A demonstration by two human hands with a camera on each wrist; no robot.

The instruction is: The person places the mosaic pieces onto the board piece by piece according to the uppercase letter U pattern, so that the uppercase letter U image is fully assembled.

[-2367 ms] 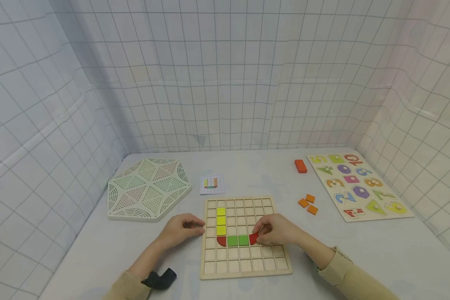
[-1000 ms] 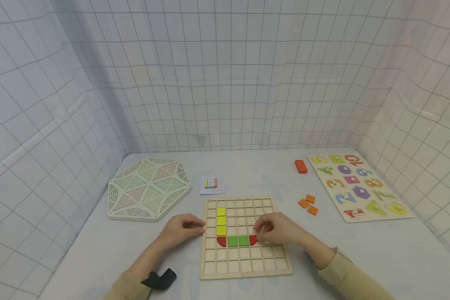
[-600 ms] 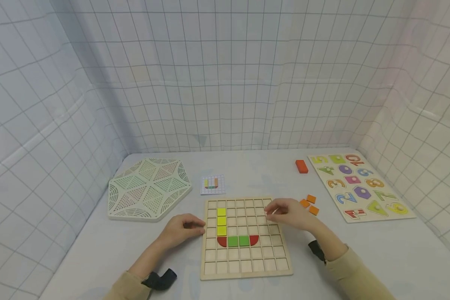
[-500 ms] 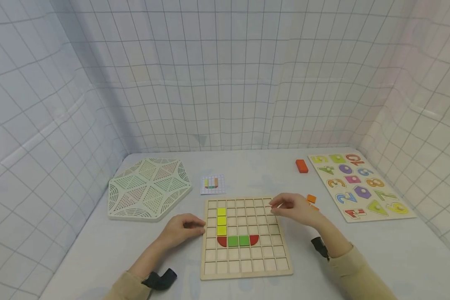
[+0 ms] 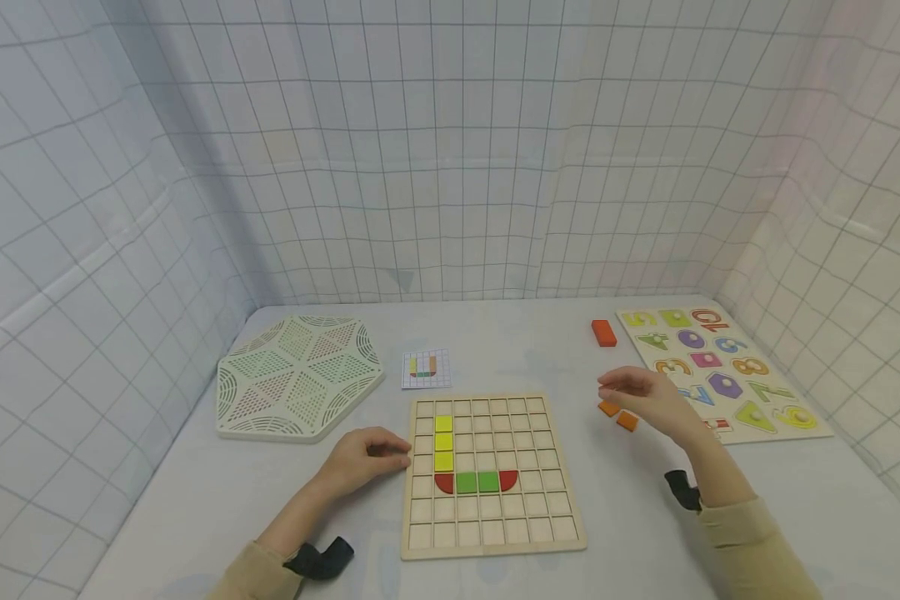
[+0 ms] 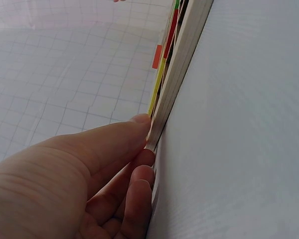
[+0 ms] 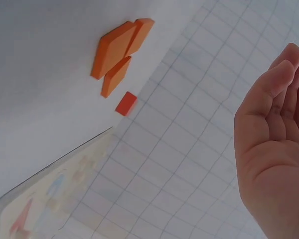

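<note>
At two o'clock from the board (image 5: 495,551), partly hidden orange tiles (image 5: 627,422), probably light and stiff, suit an edge pinch by the empty, relaxed right hand (image 5: 651,402), while the loose left hand (image 5: 362,460) touches the board's nine-o'clock edge.

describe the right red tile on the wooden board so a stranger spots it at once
Find the wooden grid board by the left hand. Along the row below its yellow tiles, go right past two green tiles. The right red tile ends that row, its lower-right corner rounded; the green tiles are square, and the left red tile curves at its lower left.
</note>
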